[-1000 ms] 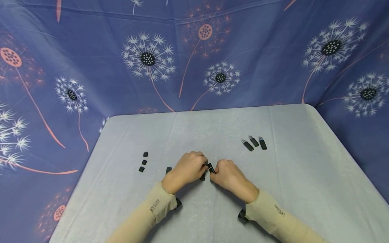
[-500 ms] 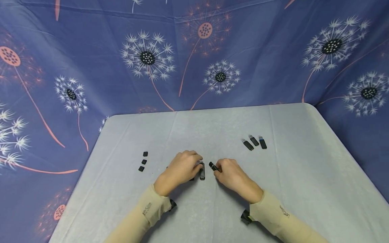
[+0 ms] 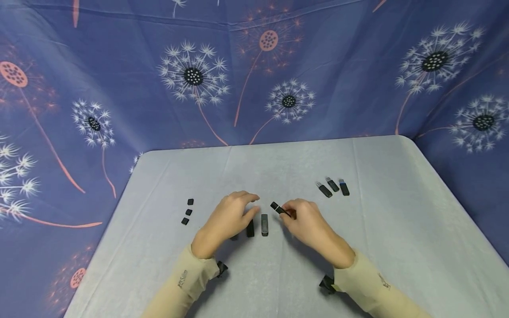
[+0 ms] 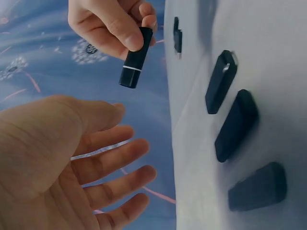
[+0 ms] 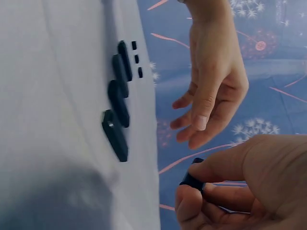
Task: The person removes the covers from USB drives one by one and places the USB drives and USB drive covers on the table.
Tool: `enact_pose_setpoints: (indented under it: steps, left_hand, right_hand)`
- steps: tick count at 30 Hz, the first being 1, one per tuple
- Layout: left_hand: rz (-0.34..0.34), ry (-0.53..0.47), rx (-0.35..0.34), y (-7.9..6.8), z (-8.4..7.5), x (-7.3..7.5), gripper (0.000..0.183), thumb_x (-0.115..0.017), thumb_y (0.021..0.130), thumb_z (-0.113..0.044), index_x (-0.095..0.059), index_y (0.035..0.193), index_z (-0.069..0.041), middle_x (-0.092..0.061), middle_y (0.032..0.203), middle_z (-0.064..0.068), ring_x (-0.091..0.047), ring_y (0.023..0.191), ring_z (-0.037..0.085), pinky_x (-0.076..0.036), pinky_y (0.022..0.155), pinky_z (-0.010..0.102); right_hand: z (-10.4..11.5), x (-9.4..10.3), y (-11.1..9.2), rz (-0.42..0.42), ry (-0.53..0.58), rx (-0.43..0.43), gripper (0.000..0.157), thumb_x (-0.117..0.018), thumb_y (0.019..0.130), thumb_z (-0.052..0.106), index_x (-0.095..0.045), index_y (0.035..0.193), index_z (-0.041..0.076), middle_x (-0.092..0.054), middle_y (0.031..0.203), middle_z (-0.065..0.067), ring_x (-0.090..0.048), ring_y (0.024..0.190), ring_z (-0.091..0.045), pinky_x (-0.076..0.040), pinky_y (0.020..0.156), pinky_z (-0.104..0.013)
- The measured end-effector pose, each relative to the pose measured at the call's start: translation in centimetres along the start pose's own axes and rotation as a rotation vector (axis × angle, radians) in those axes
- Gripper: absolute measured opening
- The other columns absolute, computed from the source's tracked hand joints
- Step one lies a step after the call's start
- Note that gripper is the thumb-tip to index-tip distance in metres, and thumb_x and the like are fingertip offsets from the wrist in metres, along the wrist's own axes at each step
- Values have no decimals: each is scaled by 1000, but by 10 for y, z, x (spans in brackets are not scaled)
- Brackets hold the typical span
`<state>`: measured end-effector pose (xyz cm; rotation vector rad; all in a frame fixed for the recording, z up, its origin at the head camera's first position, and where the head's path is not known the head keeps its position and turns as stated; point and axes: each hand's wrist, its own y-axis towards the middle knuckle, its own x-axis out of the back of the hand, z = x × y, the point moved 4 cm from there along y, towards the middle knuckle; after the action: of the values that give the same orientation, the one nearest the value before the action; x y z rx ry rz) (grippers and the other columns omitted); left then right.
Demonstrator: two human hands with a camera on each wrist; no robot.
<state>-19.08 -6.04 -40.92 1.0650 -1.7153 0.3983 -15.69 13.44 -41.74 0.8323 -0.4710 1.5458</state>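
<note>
My right hand (image 3: 309, 226) pinches a black USB flash drive (image 4: 136, 60) between thumb and fingers, above the table. A thin pale line crosses the drive near its free end. To its left my left hand (image 3: 228, 216) hovers with fingers spread and nothing in them, apart from the drive. Several dark flash drives lie in a row beneath and beside the left hand; the rightmost drive (image 3: 264, 225) and its neighbour (image 3: 250, 229) show best. The head view partly hides the others, while the right wrist view shows the whole row (image 5: 119, 103).
Three small black caps (image 3: 188, 212) lie in a line on the left of the white tabletop (image 3: 294, 163). At the right, three flash drives (image 3: 332, 184) rest with their metal plugs bare. A blue dandelion-patterned cloth (image 3: 254, 66) hangs behind the table.
My left hand has come away from the flash drive and moved left, its fingers spreading. My right hand has moved rightward and slightly up with the drive, uncovering the row's rightmost drive.
</note>
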Motion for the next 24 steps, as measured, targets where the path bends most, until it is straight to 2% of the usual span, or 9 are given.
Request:
enact_pose_setpoints:
  steps: [9, 14, 24]
  left_hand:
    - [-22, -37, 50, -8, -6, 16, 29, -66, 102, -28, -72, 126, -12, -74, 121, 5, -69, 116, 24, -56, 99, 42]
    - [-64, -67, 62, -12, -10, 25, 31, -66, 103, -29, -71, 128, -12, -73, 123, 3, -68, 117, 22, -56, 96, 40]
    - [-160, -239, -41, -16, -23, 30, 36, -65, 103, -33, -67, 134, -14, -74, 116, 2, -69, 107, 17, -58, 88, 39]
  right_hand:
    - [14, 17, -4, -53, 40, 55, 6, -77, 88, 3, -77, 91, 7, -65, 78, 3, -55, 67, -6, -48, 60, -23]
    - [19, 25, -5, -57, 57, 65, 7, -77, 88, 3, -77, 93, 8, -67, 79, 3, -56, 67, -6, -49, 60, -24]
    - [27, 29, -8, -29, 77, 67, 9, -76, 91, 6, -76, 100, 8, -69, 83, 4, -57, 67, -6, -49, 59, -23]
